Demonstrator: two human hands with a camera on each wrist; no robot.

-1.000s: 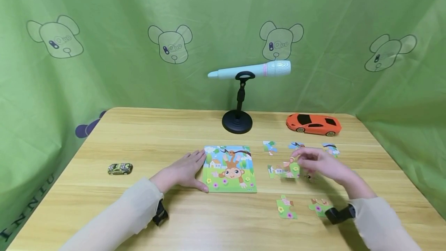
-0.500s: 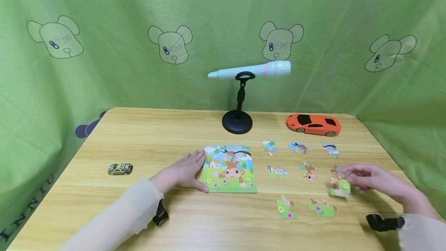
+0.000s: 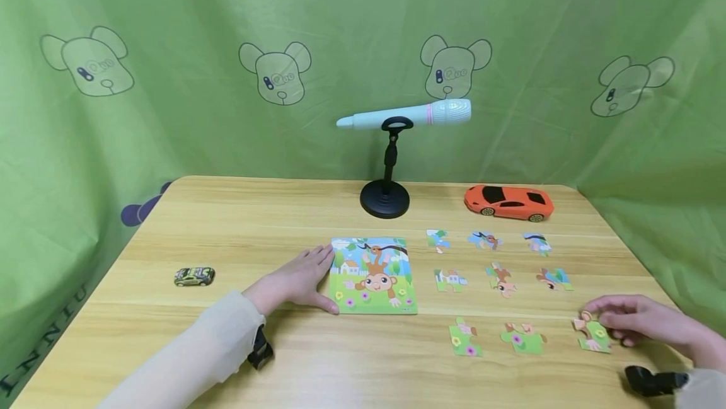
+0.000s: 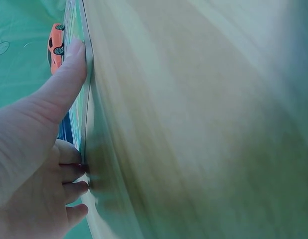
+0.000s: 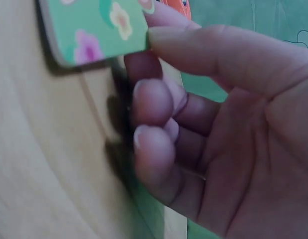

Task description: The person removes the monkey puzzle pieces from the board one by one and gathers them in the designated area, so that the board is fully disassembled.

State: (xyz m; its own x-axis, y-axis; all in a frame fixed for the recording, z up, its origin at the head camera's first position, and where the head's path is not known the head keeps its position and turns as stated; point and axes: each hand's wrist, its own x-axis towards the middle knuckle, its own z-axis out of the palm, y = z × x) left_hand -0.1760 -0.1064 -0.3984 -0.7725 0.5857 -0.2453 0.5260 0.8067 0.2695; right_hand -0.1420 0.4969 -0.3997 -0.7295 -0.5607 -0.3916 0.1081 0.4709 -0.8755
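My right hand [image 3: 641, 321] pinches a green puzzle piece [image 3: 595, 333] with flowers and part of a monkey, at the right front of the table. In the right wrist view the thumb lies on the corner of that piece [image 5: 99, 35], close over the wood; whether it touches is unclear. My left hand [image 3: 300, 280] rests with extended fingers at the left edge of a square monkey picture board [image 3: 374, 276]. The left wrist view shows the thumb [image 4: 64, 84] along the board's edge. Several loose puzzle pieces lie in rows between board and right hand, such as the purple-flower piece [image 3: 523, 339].
A blue microphone [image 3: 397, 117] sits on a black stand [image 3: 385, 199] at the back. To its right is an orange toy car [image 3: 508, 202]. Far left stands a small patterned toy car [image 3: 195, 276]. A green curtain [image 3: 363, 31] hangs behind the table.
My right hand has carried the puzzle piece right and towards the front, from over the middle row to the right end of the front row. The left hand has stayed at the board.
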